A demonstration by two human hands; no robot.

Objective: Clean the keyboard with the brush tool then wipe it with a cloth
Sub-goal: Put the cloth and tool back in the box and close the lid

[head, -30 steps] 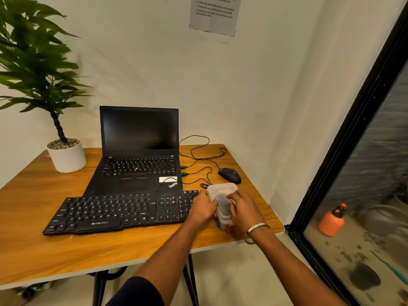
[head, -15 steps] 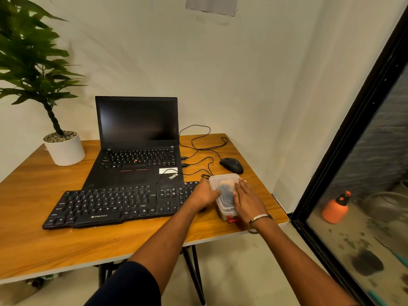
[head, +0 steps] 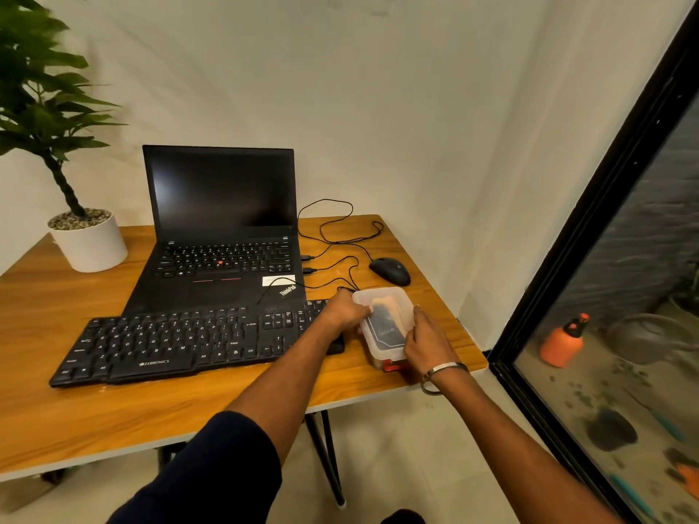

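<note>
Both hands are gripping a translucent plastic box (head: pixel 386 323) at the table's (head: pixel 113 410) right edge: left hand (head: pixel 346 310) curling over its left rim, right hand (head: pixel 427 340) clasping its right side. The keyboard (head: pixel 181 342) is lying just left of the box.

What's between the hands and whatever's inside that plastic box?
The translucent lid of the box. It is still on, with a dark item showing through it. The left hand holds the lid's left edge, the right hand its right side. Nothing else visible blocks access.
</note>
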